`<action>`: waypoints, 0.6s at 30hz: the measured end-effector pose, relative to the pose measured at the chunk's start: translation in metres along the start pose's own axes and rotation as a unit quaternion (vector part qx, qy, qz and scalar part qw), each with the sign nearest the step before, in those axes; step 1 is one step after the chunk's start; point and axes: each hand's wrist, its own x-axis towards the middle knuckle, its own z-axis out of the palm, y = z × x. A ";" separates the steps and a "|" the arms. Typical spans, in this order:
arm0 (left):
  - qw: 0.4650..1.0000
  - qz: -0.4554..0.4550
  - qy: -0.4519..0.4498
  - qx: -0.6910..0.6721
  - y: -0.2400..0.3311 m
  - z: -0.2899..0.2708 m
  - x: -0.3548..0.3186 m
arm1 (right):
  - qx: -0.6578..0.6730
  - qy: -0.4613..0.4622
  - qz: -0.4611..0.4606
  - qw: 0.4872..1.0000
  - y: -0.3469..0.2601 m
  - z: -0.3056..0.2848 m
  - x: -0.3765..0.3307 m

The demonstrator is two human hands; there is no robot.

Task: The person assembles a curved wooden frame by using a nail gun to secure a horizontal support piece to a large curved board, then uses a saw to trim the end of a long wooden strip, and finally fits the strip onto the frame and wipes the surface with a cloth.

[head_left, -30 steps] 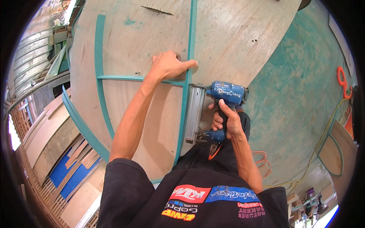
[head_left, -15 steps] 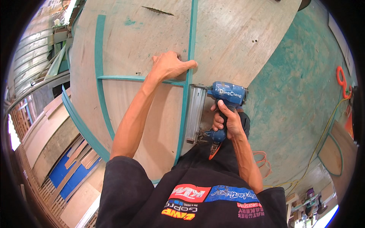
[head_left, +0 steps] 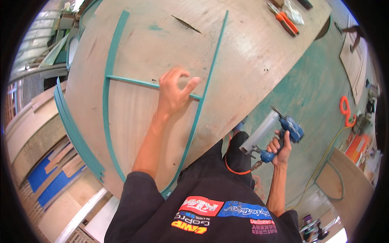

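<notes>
Head view: the right hand point(head_left: 282, 152) has its fingers wrapped round the handle of a blue nail gun point(head_left: 293, 128), out past the wooden tabletop point(head_left: 247, 60). The left hand point(head_left: 173, 94), thumb and fingers apart, is over the green frame point(head_left: 133, 82) lying there.

Left of the wooden worktable point(head_left: 259, 52), boards point(head_left: 32, 128) lie stacked; beyond its far left corner, a pale ribbed surface point(head_left: 38, 38) shines brightly. Green-stained floor point(head_left: 314, 87) stretches along the worktable's right side.
</notes>
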 end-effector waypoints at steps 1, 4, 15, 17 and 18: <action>0.996 -0.070 0.052 -0.025 0.011 -0.012 -0.018 | 0.000 0.018 -0.024 1.000 -0.007 -0.005 -0.009; 0.965 -0.227 0.108 -0.074 0.030 -0.036 -0.092 | 0.008 0.067 -0.080 0.994 -0.020 -0.011 -0.022; 0.950 -0.259 0.090 0.149 0.079 0.032 -0.230 | -0.194 -0.014 -0.205 0.959 -0.085 0.100 0.037; 0.934 -0.275 0.100 0.203 0.076 0.048 -0.230 | -0.283 -0.027 -0.249 0.926 -0.108 0.130 0.070; 0.932 -0.270 0.114 0.214 0.075 0.052 -0.232 | -0.325 -0.033 -0.271 0.905 -0.115 0.145 0.084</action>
